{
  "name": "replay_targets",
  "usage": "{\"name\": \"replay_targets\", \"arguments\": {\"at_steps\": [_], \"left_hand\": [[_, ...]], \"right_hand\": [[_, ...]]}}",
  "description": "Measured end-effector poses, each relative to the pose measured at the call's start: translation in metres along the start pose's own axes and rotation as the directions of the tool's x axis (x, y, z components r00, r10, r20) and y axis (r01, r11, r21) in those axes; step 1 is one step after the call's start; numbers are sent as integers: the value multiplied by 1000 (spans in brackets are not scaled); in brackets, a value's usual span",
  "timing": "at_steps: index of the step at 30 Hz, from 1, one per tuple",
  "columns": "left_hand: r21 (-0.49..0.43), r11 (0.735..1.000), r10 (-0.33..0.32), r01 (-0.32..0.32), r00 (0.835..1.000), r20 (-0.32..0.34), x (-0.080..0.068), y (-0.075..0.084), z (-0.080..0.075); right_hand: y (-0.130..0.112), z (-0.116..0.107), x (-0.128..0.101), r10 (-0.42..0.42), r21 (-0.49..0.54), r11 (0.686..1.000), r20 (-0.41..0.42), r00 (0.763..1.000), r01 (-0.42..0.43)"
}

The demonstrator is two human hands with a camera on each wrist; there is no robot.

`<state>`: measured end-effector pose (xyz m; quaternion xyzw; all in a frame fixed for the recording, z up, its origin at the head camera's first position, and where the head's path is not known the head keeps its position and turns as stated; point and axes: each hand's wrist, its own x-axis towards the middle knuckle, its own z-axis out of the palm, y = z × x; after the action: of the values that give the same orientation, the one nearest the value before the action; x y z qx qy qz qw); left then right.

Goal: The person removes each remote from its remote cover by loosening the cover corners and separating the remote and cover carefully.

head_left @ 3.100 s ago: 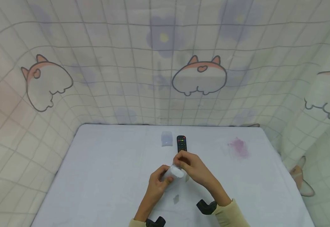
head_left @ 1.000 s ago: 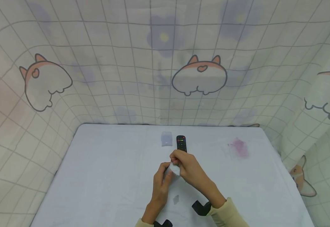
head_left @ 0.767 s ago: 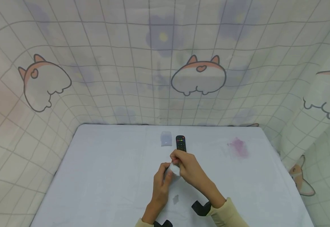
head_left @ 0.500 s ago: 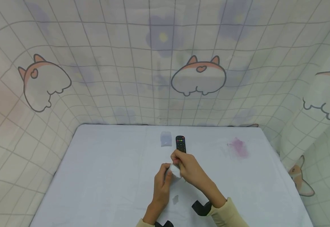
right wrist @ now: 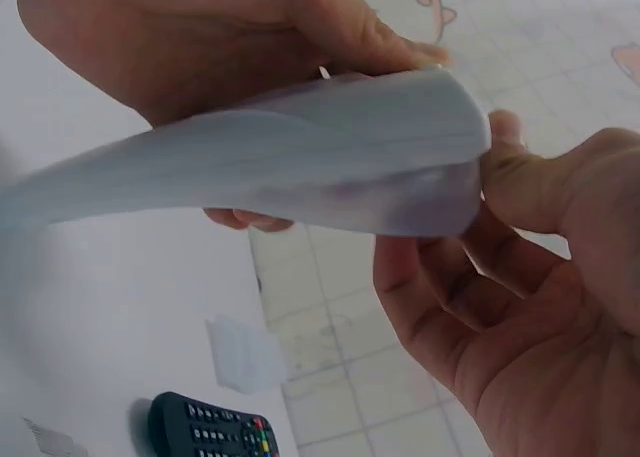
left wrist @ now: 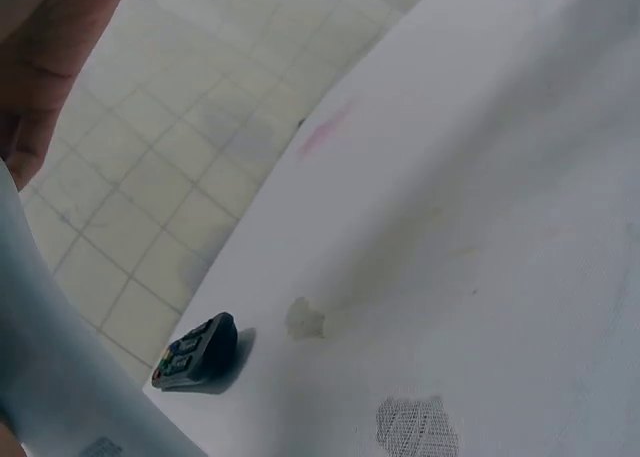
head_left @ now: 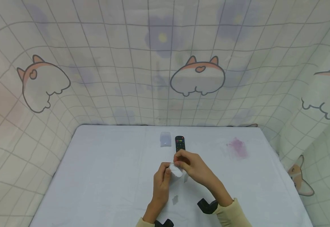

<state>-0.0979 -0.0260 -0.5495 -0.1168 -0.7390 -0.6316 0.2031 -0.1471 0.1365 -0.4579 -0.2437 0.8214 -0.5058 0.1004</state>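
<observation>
My left hand [head_left: 161, 181] pinches the near end of a thin, translucent white plastic sleeve [head_left: 175, 171], fingers curled up around it above the middle of the pale lilac tablecloth [head_left: 102, 176]. In the right-wrist view that sleeve [right wrist: 290, 167] bows into an open curl, its long axis running roughly left to right between my hands; I can read no print on it. In the left-wrist view a faint grey mark sits low on the sleeve [left wrist: 60, 377], too blurred to read.

My right hand [head_left: 191, 167] grips the sleeve's far end, thumb and fingertips [right wrist: 500, 142] closed on its folded edge. Nothing shows inside the sleeve.

On the cloth below my hands lies a small grey mesh scrap [head_left: 175, 199]. Farther from me, near the back edge, a small clear plastic square [head_left: 165, 139] lies just left of a black remote control with coloured buttons [head_left: 179, 143], its length pointing away from me; the button labels are too small to read. To the right a pink stain [head_left: 236, 147] marks the cloth. Behind the table hangs a checked curtain printed with cartoon corgi rumps [head_left: 197, 75].
</observation>
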Motion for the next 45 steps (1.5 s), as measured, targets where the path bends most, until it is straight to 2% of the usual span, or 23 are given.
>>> {"name": "replay_targets", "arguments": {"at_steps": [3,10,13,18,23,27,29,33,37,41,45], "left_hand": [[25,1000,-17,17,1000,-26,0,-1,-2],[121,992,40,-29,995,-92,3,-5,-10],[134,990,62,-46,991,-117,3,-5,-13],[156,986,79,-52,981,-176,1,-4,-15],[145,989,31,5,970,-241,-1,0,-14],[76,995,-35,61,952,-304,-2,5,-12],[53,996,-46,67,945,-324,-3,7,-12],[119,993,27,14,943,-332,-2,6,-15],[233,970,135,-65,944,-300,-1,5,-20],[337,930,237,-148,941,-242,0,0,-27],[409,882,334,-236,924,-187,4,-4,-35]], "right_hand": [[3,0,-4,23,13,1000,-11,1000,-23],[9,10,-16,60,133,990,-59,996,-51],[10,15,-20,49,170,985,-90,995,-33],[14,27,-26,-40,191,979,-147,988,68],[18,43,-28,-140,157,971,-225,964,178],[20,56,-27,-179,145,963,-279,944,225],[20,62,-26,-174,137,965,-299,938,222],[18,73,-26,-122,121,978,-338,933,172],[18,82,-25,-83,118,983,-386,919,138],[19,87,-23,-56,143,982,-425,903,127],[17,90,-22,-12,173,980,-443,896,98]]}}
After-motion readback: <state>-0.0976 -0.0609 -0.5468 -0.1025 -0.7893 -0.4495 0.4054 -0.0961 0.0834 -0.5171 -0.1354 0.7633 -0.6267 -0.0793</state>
